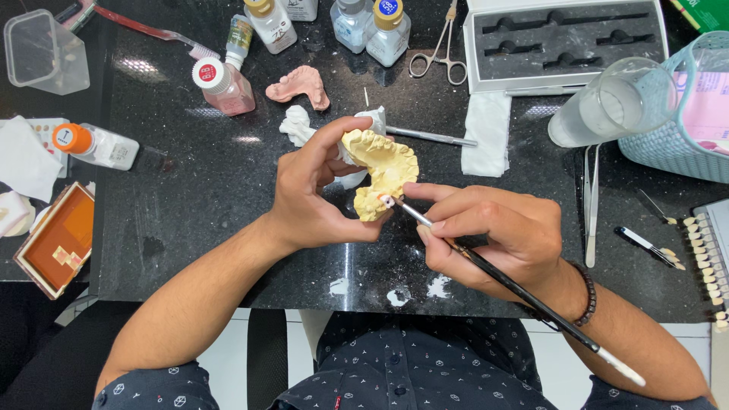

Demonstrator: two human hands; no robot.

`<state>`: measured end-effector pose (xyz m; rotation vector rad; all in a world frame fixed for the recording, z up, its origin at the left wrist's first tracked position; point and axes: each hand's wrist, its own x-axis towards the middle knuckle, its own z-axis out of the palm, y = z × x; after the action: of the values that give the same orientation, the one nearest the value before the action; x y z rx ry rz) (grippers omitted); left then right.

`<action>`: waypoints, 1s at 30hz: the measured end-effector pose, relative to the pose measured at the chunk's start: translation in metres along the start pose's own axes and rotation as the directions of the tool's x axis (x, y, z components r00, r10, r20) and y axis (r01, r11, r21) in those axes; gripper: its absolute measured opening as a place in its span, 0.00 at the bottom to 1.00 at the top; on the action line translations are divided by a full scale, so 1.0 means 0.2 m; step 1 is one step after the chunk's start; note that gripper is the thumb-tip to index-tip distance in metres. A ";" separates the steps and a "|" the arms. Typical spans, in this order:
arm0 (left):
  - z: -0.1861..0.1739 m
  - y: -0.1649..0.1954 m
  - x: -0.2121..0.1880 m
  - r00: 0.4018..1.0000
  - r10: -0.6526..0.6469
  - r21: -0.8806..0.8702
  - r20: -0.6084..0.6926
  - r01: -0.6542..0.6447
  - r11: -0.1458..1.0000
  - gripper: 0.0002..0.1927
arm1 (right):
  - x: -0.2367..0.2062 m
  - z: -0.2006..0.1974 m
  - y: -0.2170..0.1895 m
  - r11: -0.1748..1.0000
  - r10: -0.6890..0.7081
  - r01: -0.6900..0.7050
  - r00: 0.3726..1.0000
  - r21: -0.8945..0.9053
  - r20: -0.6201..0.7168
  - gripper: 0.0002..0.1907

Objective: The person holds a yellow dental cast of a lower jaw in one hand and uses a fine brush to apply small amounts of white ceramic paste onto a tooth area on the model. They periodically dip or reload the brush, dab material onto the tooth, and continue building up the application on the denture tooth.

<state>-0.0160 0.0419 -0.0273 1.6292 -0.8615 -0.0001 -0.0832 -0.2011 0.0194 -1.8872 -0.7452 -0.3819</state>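
Yellow dental cast sits in your left hand, lifted just above the black countertop near the middle of its near edge. Your thumb and fingers wrap its left side and underside, which tilts the row of teeth up toward you and steadies it for fine work. Your right hand pinches a slim black-handled brush like a pen, fingers closed on the shaft close to the ferrule for control; the tip touches a small white spot at the cast's lower front edge, and the long handle trails back over your wrist.

Behind the cast, toward the far edge, lie a pink gum-coloured model, a white plaster piece and a metal instrument, all within easy reach. Small bottles stand along the far edge, with scissors beside an open foam-lined case. A shade guide of sample teeth lies at the right edge.
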 end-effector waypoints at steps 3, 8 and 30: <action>0.00 0.00 -0.01 1.000 -0.011 -0.041 0.003 0.011 0.999 0.49 | -0.01 0.00 0.00 0.997 0.039 -0.038 0.999 0.066 -0.011 0.10; -0.02 -0.02 0.00 0.989 0.140 0.047 0.053 -0.142 0.989 0.48 | -0.02 -0.02 0.02 0.939 0.193 -0.184 0.981 0.291 -0.003 0.07; -0.02 -0.04 0.00 0.974 0.216 0.084 0.070 -0.222 0.971 0.46 | -0.01 0.00 0.01 0.996 0.089 -0.089 0.996 0.004 -0.009 0.09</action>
<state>-0.0104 0.0459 -0.0331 1.6172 -1.0989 0.1469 -0.0841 -0.2024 0.0166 -1.9072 -0.6526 -0.3319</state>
